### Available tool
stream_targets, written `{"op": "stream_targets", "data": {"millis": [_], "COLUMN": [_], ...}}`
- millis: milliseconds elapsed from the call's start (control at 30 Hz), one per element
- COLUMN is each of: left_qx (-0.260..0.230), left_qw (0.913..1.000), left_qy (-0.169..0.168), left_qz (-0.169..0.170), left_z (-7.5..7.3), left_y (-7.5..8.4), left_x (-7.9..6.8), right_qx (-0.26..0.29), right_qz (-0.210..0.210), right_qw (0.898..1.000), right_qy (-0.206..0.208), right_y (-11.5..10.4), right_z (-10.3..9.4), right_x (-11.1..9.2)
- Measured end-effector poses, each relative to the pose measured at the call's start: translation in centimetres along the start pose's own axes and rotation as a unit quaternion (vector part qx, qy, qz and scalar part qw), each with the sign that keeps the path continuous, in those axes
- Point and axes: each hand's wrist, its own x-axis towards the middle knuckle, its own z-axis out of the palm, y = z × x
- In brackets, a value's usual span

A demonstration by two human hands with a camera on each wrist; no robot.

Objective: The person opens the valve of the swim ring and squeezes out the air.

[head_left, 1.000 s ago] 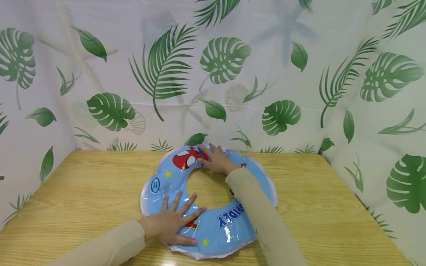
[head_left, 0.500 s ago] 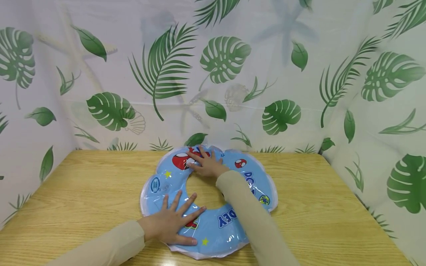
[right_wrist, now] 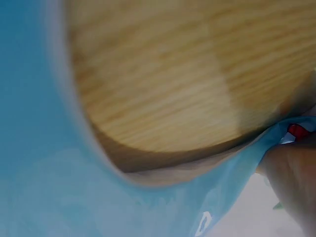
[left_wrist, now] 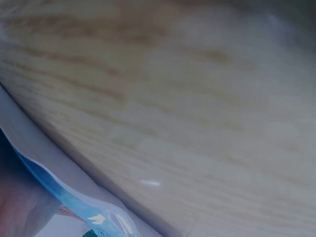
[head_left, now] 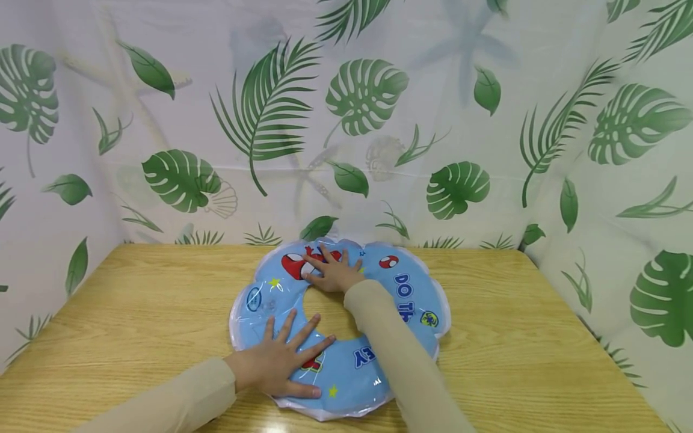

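A blue inflatable swim ring [head_left: 357,385] with red cartoon figures, yellow stars and lettering lies flat on the wooden table. On its near left part rests my left hand [head_left: 276,364], fingers spread and straight. My right hand [head_left: 338,273] lies with spread fingers on the far part of the ring, over a printed red figure, the forearm crossing the ring's right side. In the left wrist view the ring's pale edge [left_wrist: 64,173] runs along the lower left, beside part of the hand. The right wrist view shows the ring's inner edge [right_wrist: 148,180] around the central hole.
The wood-grain table [head_left: 514,337] extends on both sides of the ring. A white curtain [head_left: 400,198] printed with green leaves stands behind the table and along both sides, close to the ring's far edge.
My right hand has slid left along the far part of the ring, uncovering more lettering on the right, and its far edge now sits slightly lower. The left hand has stayed in place.
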Motion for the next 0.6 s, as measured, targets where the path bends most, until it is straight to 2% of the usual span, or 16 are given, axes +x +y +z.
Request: {"op": "stream_targets", "data": {"millis": [600], "left_qx": [0.008], "left_qw": [0.9999], "left_qy": [0.005], "left_qz": [0.005], "left_z": [-0.03], "left_y": [-0.02], "left_x": [-0.06], "right_qx": [-0.028], "right_qz": [0.007], "right_qw": [0.999], "right_qy": [-0.022], "right_y": [-0.29], "right_z": [-0.10], "right_x": [-0.30]}}
